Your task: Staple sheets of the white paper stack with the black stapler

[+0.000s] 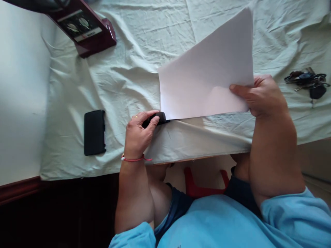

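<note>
Our two hands at work, both arms reaching forward from the body.

Our left hand (138,132) lies palm down with its fingers curled shut around something small and dark, a ring on one finger and a red cord at the wrist. Our right hand (261,94) is raised higher, the thumb stretched flat leftward and the fingers tucked behind in a pinch. Both forearms are bare, with light blue sleeves at the elbows.

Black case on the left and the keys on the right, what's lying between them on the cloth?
In the head view, the left hand on a small black stapler, then the white paper held by the right hand.
</note>
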Action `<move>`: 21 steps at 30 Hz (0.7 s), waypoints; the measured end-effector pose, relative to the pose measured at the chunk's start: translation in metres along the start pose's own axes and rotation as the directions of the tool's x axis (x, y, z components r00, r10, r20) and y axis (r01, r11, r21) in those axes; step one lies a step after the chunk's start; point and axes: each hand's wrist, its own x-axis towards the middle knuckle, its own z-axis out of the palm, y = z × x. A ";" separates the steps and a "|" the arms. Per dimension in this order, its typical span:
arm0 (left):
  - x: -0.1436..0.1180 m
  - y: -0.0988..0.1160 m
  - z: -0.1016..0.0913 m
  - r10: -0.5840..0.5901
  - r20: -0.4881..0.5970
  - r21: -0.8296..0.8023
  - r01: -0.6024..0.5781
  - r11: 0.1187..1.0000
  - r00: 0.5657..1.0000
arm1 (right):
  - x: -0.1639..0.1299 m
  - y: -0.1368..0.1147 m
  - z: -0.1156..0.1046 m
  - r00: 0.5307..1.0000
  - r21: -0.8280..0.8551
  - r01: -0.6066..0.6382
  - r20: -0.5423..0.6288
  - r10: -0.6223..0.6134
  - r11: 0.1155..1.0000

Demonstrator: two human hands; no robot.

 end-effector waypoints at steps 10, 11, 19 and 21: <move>-0.010 0.015 0.008 -0.089 -0.100 -0.173 0.071 0.982 0.991 | 0.007 -0.001 0.009 0.992 0.300 0.072 -0.124 -0.036 0.951; -0.010 0.015 0.010 -0.101 -0.132 -0.234 0.068 0.970 0.986 | 0.006 -0.002 0.009 0.995 0.307 0.057 -0.101 -0.027 0.950; 0.003 0.002 0.010 -0.242 -0.215 -0.572 0.078 0.816 0.946 | -0.008 -0.011 0.010 1.000 0.343 -0.011 0.017 0.006 0.939; 0.004 0.003 0.007 -0.208 -0.176 -0.531 0.084 0.843 0.962 | -0.009 -0.010 0.011 0.999 0.331 -0.021 0.036 0.009 0.943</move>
